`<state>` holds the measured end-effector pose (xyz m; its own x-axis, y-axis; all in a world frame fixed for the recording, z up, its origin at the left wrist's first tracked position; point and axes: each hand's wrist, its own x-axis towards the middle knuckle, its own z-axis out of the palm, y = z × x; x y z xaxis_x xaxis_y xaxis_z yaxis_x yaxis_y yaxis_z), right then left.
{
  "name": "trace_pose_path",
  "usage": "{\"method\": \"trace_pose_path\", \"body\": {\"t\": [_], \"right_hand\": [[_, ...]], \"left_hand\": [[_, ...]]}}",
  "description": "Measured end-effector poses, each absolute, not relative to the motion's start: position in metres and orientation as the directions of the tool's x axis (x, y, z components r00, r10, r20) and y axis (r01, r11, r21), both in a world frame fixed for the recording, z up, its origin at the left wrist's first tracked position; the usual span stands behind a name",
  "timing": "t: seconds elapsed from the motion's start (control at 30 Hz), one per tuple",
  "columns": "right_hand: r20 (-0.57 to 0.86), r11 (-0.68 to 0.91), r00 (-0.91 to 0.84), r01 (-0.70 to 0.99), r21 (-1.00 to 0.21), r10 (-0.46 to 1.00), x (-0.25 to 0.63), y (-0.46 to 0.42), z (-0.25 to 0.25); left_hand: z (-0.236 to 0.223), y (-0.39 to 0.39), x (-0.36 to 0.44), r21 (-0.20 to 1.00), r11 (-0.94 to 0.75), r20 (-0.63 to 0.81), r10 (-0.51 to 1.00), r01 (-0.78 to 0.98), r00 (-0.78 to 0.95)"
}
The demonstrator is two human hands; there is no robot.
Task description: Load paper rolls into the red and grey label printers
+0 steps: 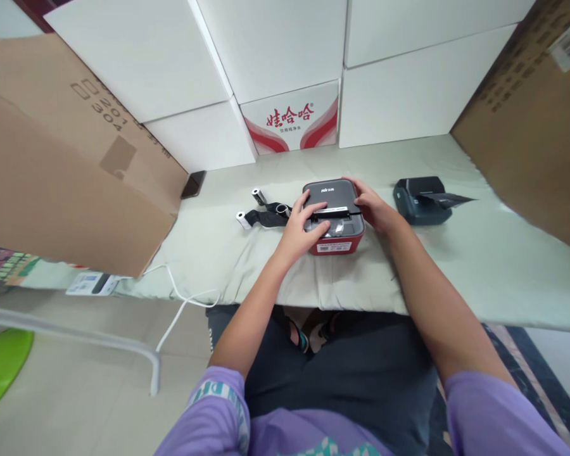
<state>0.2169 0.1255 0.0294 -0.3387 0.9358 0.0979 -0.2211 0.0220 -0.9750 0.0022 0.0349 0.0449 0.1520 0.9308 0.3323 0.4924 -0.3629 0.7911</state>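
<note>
A small boxy printer (331,193) with a dark grey top and a red body sits on the cloth-covered table in front of me. A strip with a white label crosses its top, and a clear shiny piece (335,228) lies near its front edge. My left hand (304,225) rests on the printer's left and front top, fingers spread. At the back right corner, my right hand (373,206) grips the printer's side. Left of it lie small rolls (243,220) with black ribbon (268,219) trailing between them; one is partly behind my left hand.
A black device (422,199) with a dark sheet sticking out stands at the right. A phone (194,184) lies by the left cardboard box (76,158). White boxes (289,120) line the back, another cardboard box (536,126) the right. A white cable (180,296) hangs over the front edge.
</note>
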Motion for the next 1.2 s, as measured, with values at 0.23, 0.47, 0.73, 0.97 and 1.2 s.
{"method": "trace_pose_path", "body": {"t": [0.23, 0.47, 0.73, 0.97, 1.2], "right_hand": [[0.106, 0.038, -0.327, -0.207, -0.978, 0.939, 0.215, 0.13, 0.023], [0.081, -0.017, -0.393, -0.24, -0.971, 0.916, 0.217, 0.116, 0.031], [0.053, -0.048, -0.464, -0.203, -0.978, 0.884, 0.221, 0.113, 0.028], [0.049, 0.077, -0.23, 0.116, -0.99, 0.972, 0.229, 0.108, 0.038], [-0.093, 0.021, -0.177, 0.552, -0.833, 0.98, 0.233, 0.071, 0.069]], "left_hand": [[0.05, 0.032, 0.004, 0.769, -0.314, 0.252, 0.95, 0.558, 0.187], [0.055, 0.028, 0.004, 0.728, -0.304, 0.229, 0.953, 0.614, 0.201], [0.077, 0.019, 0.009, 0.583, -0.231, 0.156, 0.973, 0.779, 0.171], [0.055, 0.008, 0.009, 0.736, -0.249, 0.243, 0.965, 0.629, 0.098], [0.046, 0.009, 0.009, 0.662, -0.37, 0.336, 0.924, 0.652, 0.184]]}}
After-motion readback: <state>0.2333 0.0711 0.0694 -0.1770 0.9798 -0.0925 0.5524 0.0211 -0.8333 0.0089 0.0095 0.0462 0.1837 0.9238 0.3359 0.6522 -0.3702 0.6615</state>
